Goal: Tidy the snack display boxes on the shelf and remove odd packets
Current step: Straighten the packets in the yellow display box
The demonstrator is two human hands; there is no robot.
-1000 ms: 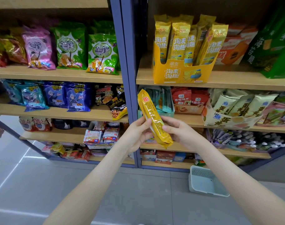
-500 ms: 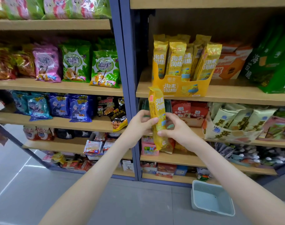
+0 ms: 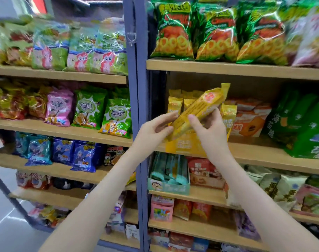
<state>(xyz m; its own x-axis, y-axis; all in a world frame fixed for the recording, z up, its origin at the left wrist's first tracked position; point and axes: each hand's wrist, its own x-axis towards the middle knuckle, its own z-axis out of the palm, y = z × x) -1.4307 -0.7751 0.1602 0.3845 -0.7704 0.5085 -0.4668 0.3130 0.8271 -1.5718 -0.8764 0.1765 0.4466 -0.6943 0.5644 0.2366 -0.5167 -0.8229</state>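
Note:
A long yellow snack packet is held tilted, its top end up to the right, in front of the yellow display box on the right-hand shelf. My left hand pinches the packet's lower end. My right hand grips its middle from below and behind. Several matching yellow packets stand upright in the box, partly hidden by my hands. A teal display box of teal packets sits on the shelf below.
A blue upright post divides the two shelf bays. Orange cake boxes and green seaweed bags stand right of the yellow box. Green ring-snack bags fill the shelf above. Bagged snacks fill the left bay.
Both hands have raised the yellow packet from the lower shelf level to the yellow display box and tilted it right. The view has swung upward; the floor basket is out of sight.

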